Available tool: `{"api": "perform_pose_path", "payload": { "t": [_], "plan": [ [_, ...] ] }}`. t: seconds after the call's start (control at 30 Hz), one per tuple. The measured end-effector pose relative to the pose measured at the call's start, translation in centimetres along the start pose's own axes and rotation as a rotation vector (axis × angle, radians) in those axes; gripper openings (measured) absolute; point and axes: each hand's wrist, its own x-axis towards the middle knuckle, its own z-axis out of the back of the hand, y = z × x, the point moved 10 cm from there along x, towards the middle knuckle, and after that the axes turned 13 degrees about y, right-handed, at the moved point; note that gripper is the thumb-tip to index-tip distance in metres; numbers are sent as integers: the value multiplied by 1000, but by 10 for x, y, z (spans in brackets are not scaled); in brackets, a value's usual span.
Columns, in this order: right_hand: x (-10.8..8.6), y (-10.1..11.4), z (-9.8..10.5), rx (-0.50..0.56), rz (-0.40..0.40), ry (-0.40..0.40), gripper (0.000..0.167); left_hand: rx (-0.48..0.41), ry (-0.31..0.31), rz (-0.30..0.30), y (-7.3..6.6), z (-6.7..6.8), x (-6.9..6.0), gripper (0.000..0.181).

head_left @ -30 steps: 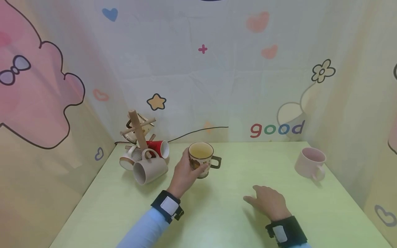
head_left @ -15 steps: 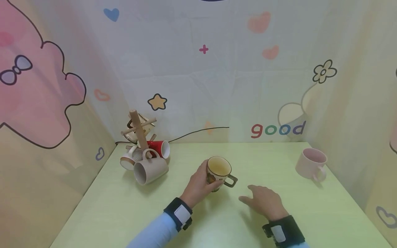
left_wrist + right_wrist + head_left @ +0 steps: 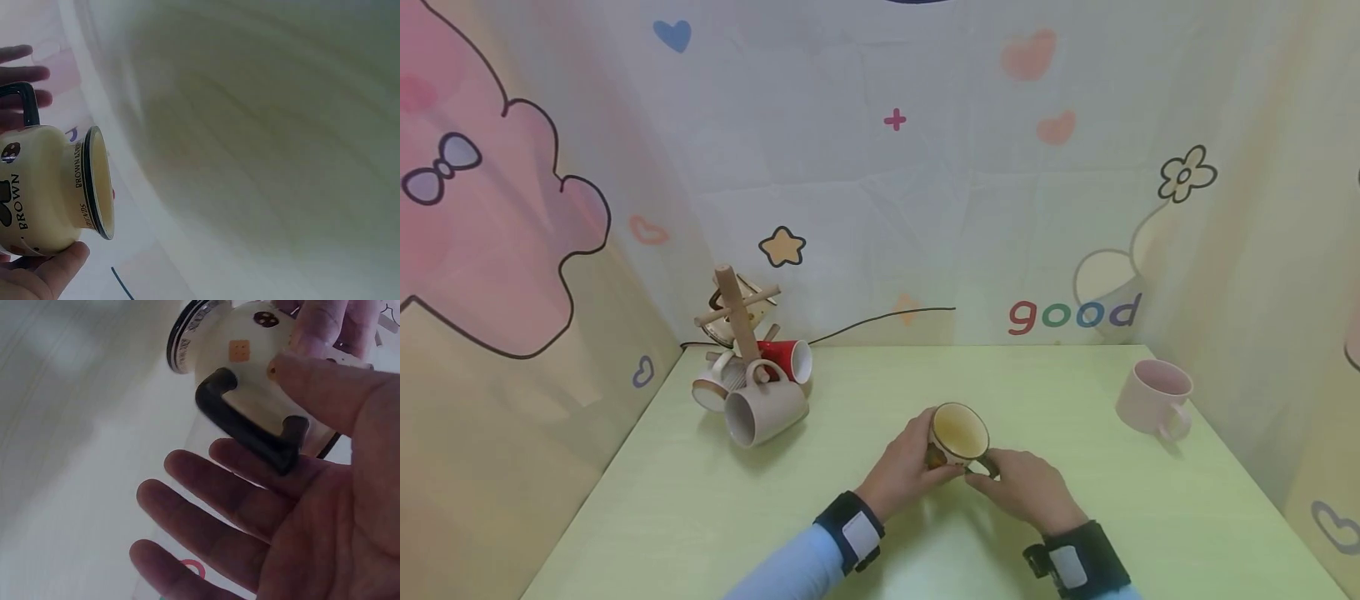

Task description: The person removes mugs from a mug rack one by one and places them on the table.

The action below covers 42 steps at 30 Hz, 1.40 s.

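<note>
My left hand (image 3: 901, 468) holds a cream mug (image 3: 958, 433) round its body, raised over the table with its mouth tipped toward me. Printed letters and a dark rim show on the mug (image 3: 44, 181) in the left wrist view. My right hand (image 3: 1026, 490) has come up to the mug's dark handle (image 3: 247, 428). Its fingers (image 3: 212, 534) extend loosely below the handle, and its thumb lies across the mug's side. Whether the right index finger touches the handle is hard to tell.
On the left of the table (image 3: 700, 517), a wooden mug rack (image 3: 733, 317) carries a grey mug (image 3: 771, 412), a red mug (image 3: 784, 358) and other mugs. A pink mug (image 3: 1150, 396) stands at the far right. Printed cloth (image 3: 850, 167) encloses the table.
My left hand has brought the mug rightward and nearer to me, tilting it. The right hand has shifted slightly left, and the mug's handle is now at its fingers.
</note>
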Motion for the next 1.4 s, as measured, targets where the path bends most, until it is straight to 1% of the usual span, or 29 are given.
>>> {"api": "perform_pose_path", "payload": {
  "t": [0.17,0.33,0.43,0.53,0.6,0.67,0.83,0.9,1.07,1.27,1.4],
  "plan": [
    [-1,6,2,20,56,-42,18,-17,22,-5,-4,-3,0,82],
    [0,9,3,66,104,-36,17,-41,41,-4,-8,-2,-2,83],
    [1,9,2,121,105,-4,18,-62,55,1,-6,-2,-2,83],
    [2,7,0,184,86,24,16,-82,69,10,-3,-3,-2,83],
    [2,6,-1,213,74,38,14,-91,76,16,0,-4,-1,84],
    [2,7,-2,234,82,45,12,-102,83,19,2,-5,-1,84],
    [2,10,-3,242,121,72,14,-138,99,18,3,-5,-2,84],
    [2,9,-3,241,119,78,16,-151,103,16,4,-6,-2,84],
    [1,10,1,241,98,63,19,-165,105,5,5,-6,-2,84],
    [-1,11,4,234,78,41,17,-142,123,12,5,-5,0,84],
    [-1,12,7,234,79,35,15,-72,127,16,1,0,2,84]
  ]
}}
